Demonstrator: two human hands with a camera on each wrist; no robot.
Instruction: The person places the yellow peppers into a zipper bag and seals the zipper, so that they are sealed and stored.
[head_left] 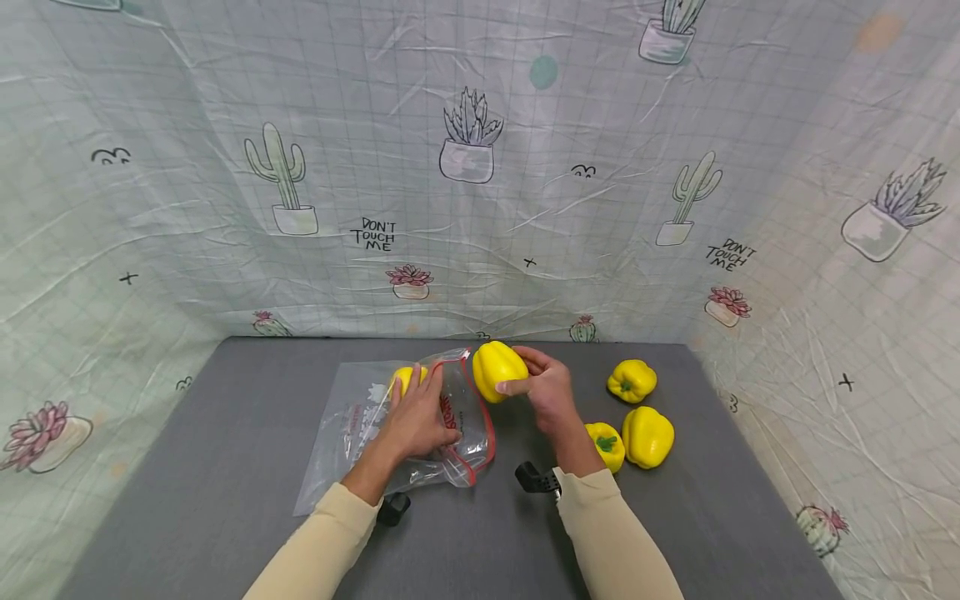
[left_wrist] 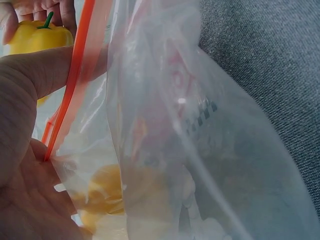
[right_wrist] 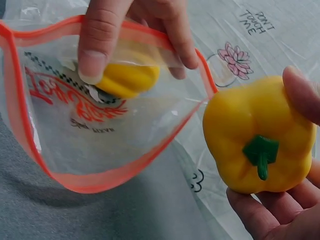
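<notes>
A yellow bell pepper (head_left: 498,371) with a green stem is in my right hand (head_left: 552,397), thumb on one side and fingers round the other. It is beside the mouth of a clear plastic zip bag (head_left: 477,461) with a red-orange rim. My left hand (head_left: 417,422) holds the bag's upper wall, the thumb (right_wrist: 94,60) inside the mouth and the fingers on the outside. In the right wrist view the mouth gapes wide, and another yellow pepper (right_wrist: 131,80) lies inside the bag, partly hidden by the left hand.
To the right on the dark grey table (head_left: 247,433) are three more yellow peppers, one at the back (head_left: 632,381), one in front of it (head_left: 648,437) and one partly behind the right wrist (head_left: 604,446). A cactus-print curtain (head_left: 525,208) surrounds the table's back and sides.
</notes>
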